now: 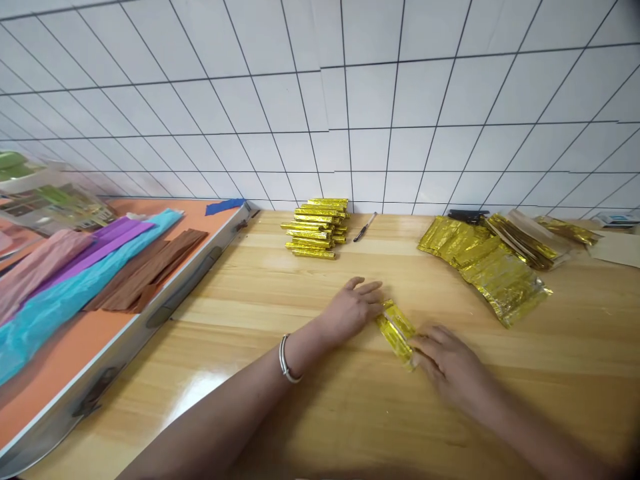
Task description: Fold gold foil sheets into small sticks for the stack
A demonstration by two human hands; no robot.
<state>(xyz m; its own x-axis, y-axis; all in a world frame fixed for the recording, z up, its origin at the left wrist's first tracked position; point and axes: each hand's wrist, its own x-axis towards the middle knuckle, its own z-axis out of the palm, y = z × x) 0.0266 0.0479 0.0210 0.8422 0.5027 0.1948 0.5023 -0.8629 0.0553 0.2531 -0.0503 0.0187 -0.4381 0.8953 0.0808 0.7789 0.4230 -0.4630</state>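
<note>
A small gold foil sheet (396, 332) lies slanted on the wooden table between my hands, with a pale lengthwise line along its middle. At its upper left end rests my left hand (353, 308), fingers stretched out and the lower ones touching the foil's edge. A silver bangle is round that wrist. My right hand (450, 363) is blurred by motion; its thumb and fingers close on the foil's lower right edge. Beyond them, near the wall, is a stack of gold foil rolls (317, 228). Fanned-out flat gold foil pieces (485, 263) lie to the right.
A pen (365, 227) lies beside the stack. On the left, an orange-topped case (135, 208) with metal latches bears brown, turquoise, purple and pink crepe-like strips. A dark object (467, 216) and pale card (617, 248) lie back right. The tiled wall (380, 100) bounds the table.
</note>
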